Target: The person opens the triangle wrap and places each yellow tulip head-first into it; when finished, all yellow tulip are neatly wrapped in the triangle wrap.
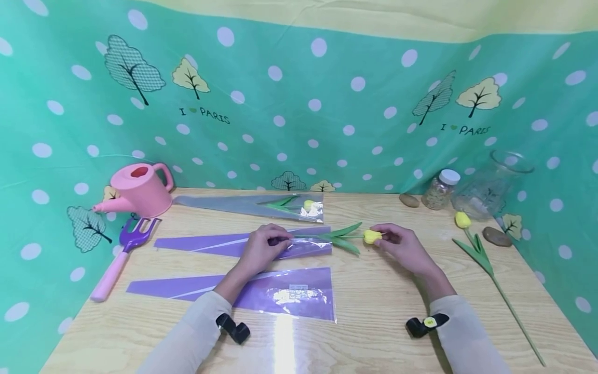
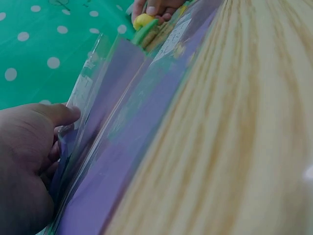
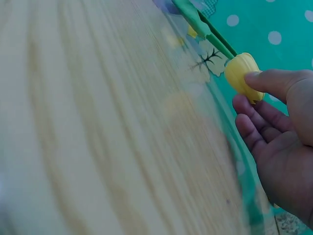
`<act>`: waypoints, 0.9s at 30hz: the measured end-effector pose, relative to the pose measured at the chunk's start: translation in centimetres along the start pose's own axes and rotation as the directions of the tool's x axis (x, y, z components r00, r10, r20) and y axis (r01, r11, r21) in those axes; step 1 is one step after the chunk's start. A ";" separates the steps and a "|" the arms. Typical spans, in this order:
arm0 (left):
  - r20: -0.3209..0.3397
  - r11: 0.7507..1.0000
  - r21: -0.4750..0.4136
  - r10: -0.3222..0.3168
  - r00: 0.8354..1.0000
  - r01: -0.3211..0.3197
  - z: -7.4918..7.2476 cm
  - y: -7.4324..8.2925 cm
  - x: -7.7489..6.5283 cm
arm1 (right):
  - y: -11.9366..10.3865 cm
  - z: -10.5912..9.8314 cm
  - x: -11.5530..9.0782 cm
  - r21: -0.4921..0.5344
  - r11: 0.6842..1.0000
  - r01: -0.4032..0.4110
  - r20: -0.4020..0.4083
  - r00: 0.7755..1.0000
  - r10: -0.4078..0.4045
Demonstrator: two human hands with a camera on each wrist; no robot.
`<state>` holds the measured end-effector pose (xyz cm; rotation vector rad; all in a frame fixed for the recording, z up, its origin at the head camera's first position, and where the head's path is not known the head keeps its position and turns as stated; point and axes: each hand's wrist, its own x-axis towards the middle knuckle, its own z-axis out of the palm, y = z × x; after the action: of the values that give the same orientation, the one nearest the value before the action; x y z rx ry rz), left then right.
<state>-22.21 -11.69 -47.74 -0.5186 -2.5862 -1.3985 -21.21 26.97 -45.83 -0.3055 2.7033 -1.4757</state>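
Note:
My right hand (image 1: 404,248) pinches the yellow bloom of an artificial tulip (image 1: 372,237) between thumb and fingers; the right wrist view shows the thumb on the petals (image 3: 244,73). The tulip's green leaves (image 1: 343,236) stick out past the open wide end of the middle purple flower sleeve (image 1: 201,244), and its stem runs left over or into that sleeve. In the left wrist view, my left hand (image 2: 32,156) pinches the sleeve's clear plastic edge (image 2: 83,93) between thumb and fingers. The stem's lower end is hidden at the left hand (image 1: 263,246).
A second purple sleeve (image 1: 299,298) lies in front, and a grey sleeve (image 1: 224,205) holding a yellow tulip lies behind. At left are a pink watering can (image 1: 142,192) and a hand fork (image 1: 117,270). Another tulip (image 1: 500,285), stones, a jar (image 1: 439,191) and a glass vase (image 1: 486,187) are right.

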 end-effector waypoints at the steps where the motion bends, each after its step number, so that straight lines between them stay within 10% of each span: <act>1: 0.001 1.000 -0.001 -0.003 1.000 0.003 0.0 0.1 0.0 | -0.2 0.1 0.0 0.001 1.000 0.003 0.001 1.000 -0.003; 27: 0.004 1.000 0.012 0.022 1.000 -0.022 0.0 0.3 0.1 | -2.7 4.4 -0.1 0.098 0.995 0.005 0.015 1.000 -0.006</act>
<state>-22.16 -11.53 -47.49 -0.5460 -2.5825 -1.3753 -20.09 21.96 -45.94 -0.3179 2.6098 -1.5947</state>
